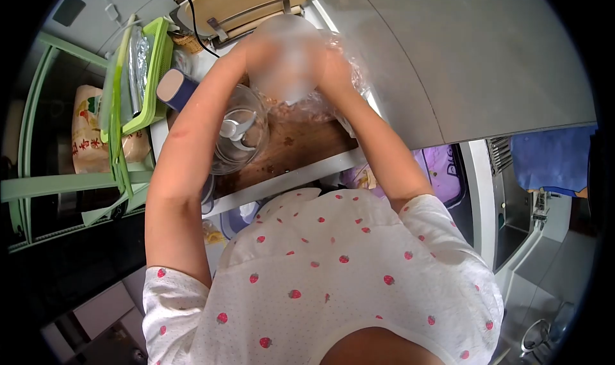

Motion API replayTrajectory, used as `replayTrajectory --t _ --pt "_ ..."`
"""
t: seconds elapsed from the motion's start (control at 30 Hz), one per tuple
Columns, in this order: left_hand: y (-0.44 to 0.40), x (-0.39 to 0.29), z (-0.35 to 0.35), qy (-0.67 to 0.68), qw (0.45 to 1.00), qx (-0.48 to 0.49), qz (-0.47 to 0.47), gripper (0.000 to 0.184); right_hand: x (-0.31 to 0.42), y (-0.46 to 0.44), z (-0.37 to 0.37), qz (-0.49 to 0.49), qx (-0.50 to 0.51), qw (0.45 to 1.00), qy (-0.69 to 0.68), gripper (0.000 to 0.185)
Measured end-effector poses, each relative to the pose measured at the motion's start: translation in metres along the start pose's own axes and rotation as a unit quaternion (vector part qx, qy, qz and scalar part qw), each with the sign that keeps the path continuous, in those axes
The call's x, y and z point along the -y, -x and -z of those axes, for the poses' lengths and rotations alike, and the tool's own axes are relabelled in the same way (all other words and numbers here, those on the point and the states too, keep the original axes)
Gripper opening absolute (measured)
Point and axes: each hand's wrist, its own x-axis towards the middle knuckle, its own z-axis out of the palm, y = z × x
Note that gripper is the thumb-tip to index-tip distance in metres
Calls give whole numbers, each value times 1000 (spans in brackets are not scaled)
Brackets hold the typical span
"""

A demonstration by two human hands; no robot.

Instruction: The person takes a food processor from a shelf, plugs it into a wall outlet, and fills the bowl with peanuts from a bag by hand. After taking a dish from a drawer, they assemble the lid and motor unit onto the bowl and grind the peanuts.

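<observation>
A blurred patch covers most of both hands, so their fingers do not show. My left hand (257,56) is at the left of this patch, and my right hand (333,70) is at its right. Both are over a clear plastic bag (352,60) with pinkish, minced-looking food (304,111) in or under it. Just below my left wrist stands a clear chopper bowl (246,153) with a blade (238,133) inside. All this is on a brown wooden board (311,148) with wet bits on it. What the hands hold, if anything, is hidden.
A dark blue cylinder with a beige end (176,89) lies left of the bowl. Beyond it stands a green basket (157,70) with spring onions (116,121). Light wooden cutting boards (246,9) lean at the back. A grey panel (474,57) borders the right side.
</observation>
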Motion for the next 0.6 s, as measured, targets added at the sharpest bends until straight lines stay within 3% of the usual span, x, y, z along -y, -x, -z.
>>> replayTrajectory --t 0.07,0.2,0.27,0.3,0.37,0.53,0.6 --pt "0 0 -2 -26 999 12 40 17 -14 -3 11 -80 -15 996 24 17" --pt "-8 -13 -15 -90 992 -9 89 27 -20 -4 41 -54 -80 995 2 14" --pt "-10 -15 -24 -147 980 -40 128 27 -8 2 38 177 -100 976 -76 11" --pt "-12 -14 -23 -147 980 -40 126 27 -1 6 31 176 -101 976 -75 11" --pt "-14 -7 -17 -174 975 38 131 31 8 18 10 270 -2 959 -87 11" --pt "-12 9 -9 -44 994 14 103 24 6 27 7 234 21 971 41 10" --pt "-18 2 -16 -96 985 -82 121 21 4 25 11 221 22 972 82 11"
